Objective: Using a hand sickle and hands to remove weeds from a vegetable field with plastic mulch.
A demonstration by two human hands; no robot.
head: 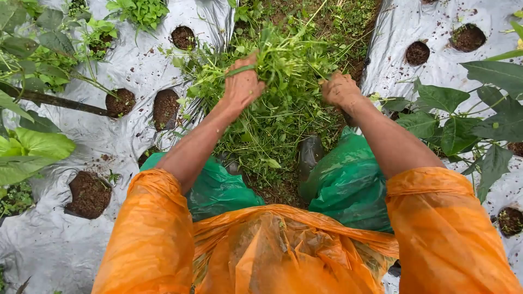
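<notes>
Both hands are engaged with a bunch of green weeds [286,57] held over the furrow between two plastic-covered beds. The left hand [242,84] is clenched around the left side of the bunch, with one green stem wrapped across the back of the hand near the knuckles. The right hand [340,90] is closed on the right side of the same bunch, and its skin is smeared with soil. The bunch is located at the upper middle of the view, raised above a heap of loose cut greenery [272,130] that is spread over the furrow.

Orange plastic sleeves [150,234] are worn on both arms, pushed up so that the forearms are left bare. Green plastic leg coverings [348,179] are seen below the arms, and a dark rubber boot [309,155] is planted in the furrow just beside the heap.

Silver mulch sheeting [131,71] is laid over the bed on the left, and a matching sheet [397,27] covers the bed on the right. Round planting holes [89,194] filled with dark soil are cut into both sheets. Broad-leaved plants [479,109] stand at the right edge, and further leafy plants [32,147] are seen at the left edge.
</notes>
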